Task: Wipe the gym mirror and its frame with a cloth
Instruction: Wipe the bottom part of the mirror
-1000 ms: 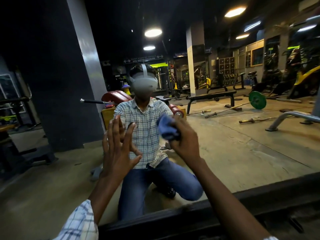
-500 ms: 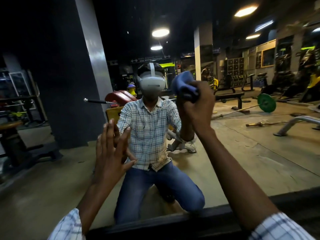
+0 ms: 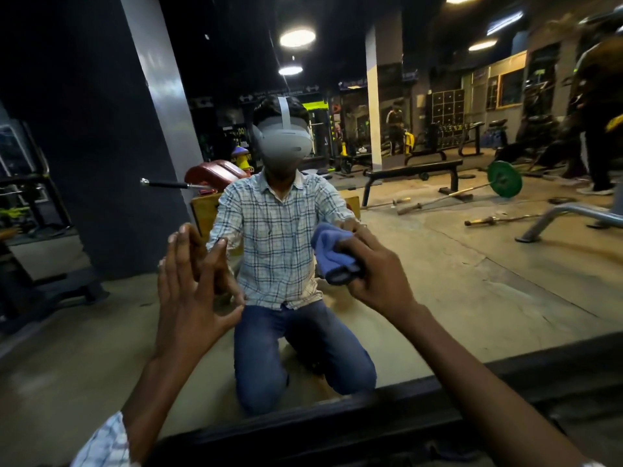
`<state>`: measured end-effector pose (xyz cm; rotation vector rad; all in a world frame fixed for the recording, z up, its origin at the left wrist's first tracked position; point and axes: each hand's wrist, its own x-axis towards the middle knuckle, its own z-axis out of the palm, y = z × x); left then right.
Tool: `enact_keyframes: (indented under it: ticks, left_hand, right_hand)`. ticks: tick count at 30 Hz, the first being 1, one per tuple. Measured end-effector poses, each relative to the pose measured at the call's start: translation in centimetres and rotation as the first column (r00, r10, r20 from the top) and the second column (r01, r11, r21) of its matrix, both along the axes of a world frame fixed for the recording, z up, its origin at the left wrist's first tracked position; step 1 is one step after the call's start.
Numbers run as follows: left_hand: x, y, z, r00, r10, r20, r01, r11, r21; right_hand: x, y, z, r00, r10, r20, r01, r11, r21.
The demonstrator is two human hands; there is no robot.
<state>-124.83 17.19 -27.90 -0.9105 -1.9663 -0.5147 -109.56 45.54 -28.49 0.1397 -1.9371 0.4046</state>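
Cloth (image 3: 332, 252) bunched in right hand (image 3: 374, 278).

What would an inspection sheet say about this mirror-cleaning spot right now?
Surface: mirror, reflecting the kneeling person; dark frame along its bottom edge.
Job's things: blue cloth, bunched, against the glass.
Clutter: loose bars on the reflected floor.
Hands: left hand open, fingers straight on the glass; right hand grips the cloth.
Cables: nothing seen.
Surroundings: reflected gym with bench, green weight plate, ceiling lights.
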Motion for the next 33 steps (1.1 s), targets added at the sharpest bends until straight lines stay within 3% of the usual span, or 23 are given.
enact_keyframes:
  ticks: [1,3,5,9,18,22,24,26,27,28,30,32,33]
  left_hand:
    - [0.0,0.2,0.0,1.000,0.011,0.008,-0.011,1.000,0.003]
    - [0.2,0.7,-0.1,1.000,0.020,-0.016,-0.020,1.000,-0.011]
    - [0.5,1.5,-0.4,0.998,-0.020,-0.064,0.018,0.999,-0.032]
    - [1.4,4.4,-1.1,0.992,-0.115,-0.058,0.109,0.989,-0.098]
    - [0.4,5.7,-1.5,0.985,-0.111,-0.129,0.099,0.990,-0.098]
    - [0.4,5.9,-1.6,0.987,-0.094,-0.128,0.082,0.992,-0.096]
    - [0.4,5.9,-1.8,0.985,-0.103,-0.142,0.092,0.992,-0.082]
    - [0.2,6.0,-1.9,0.981,-0.111,-0.161,0.100,0.992,-0.077]
    - [0.1,6.1,-1.9,0.980,-0.115,-0.160,0.103,0.991,-0.080]
    - [0.1,6.1,-1.9,0.981,-0.120,-0.154,0.108,0.991,-0.079]
    - [0.2,6.1,-2.0,0.984,-0.113,-0.137,0.103,0.992,-0.074]
    - [0.4,6.0,-2.0,0.986,-0.095,-0.135,0.086,0.994,-0.075]
    - [0.5,6.0,-1.9,0.987,-0.097,-0.131,0.088,0.993,-0.075]
  right_hand:
    - [0.5,0.9,-0.4,1.000,-0.025,-0.019,0.024,1.000,-0.011]
    - [1.0,2.1,-1.3,0.980,-0.119,-0.160,0.085,0.975,-0.205]
    - [0.7,1.4,-2.1,0.959,-0.206,-0.195,0.134,0.934,-0.331]
    - [0.0,-0.4,-3.4,0.968,-0.207,-0.140,0.156,0.937,-0.312]
    - [-0.1,-1.2,-3.7,0.947,-0.300,-0.114,0.248,0.909,-0.334]
    - [0.9,0.6,-2.4,0.952,-0.299,-0.066,0.272,0.924,-0.270]
    - [1.1,2.1,-1.1,0.912,-0.389,-0.126,0.313,0.863,-0.397]
    - [0.3,1.6,-0.8,0.864,-0.453,-0.220,0.252,0.766,-0.591]
    - [-0.5,0.3,-1.3,0.865,-0.445,-0.232,0.235,0.768,-0.595]
    - [-1.2,-1.3,-2.4,0.901,-0.386,-0.198,0.234,0.817,-0.527]
    - [-1.3,-3.9,-5.1,0.982,-0.187,0.006,0.183,0.952,-0.243]
    - [-0.1,-3.0,-5.7,0.969,-0.162,0.187,0.157,0.987,0.045]
    - [0.3,-1.8,-5.3,0.967,-0.191,0.169,0.183,0.981,0.060]
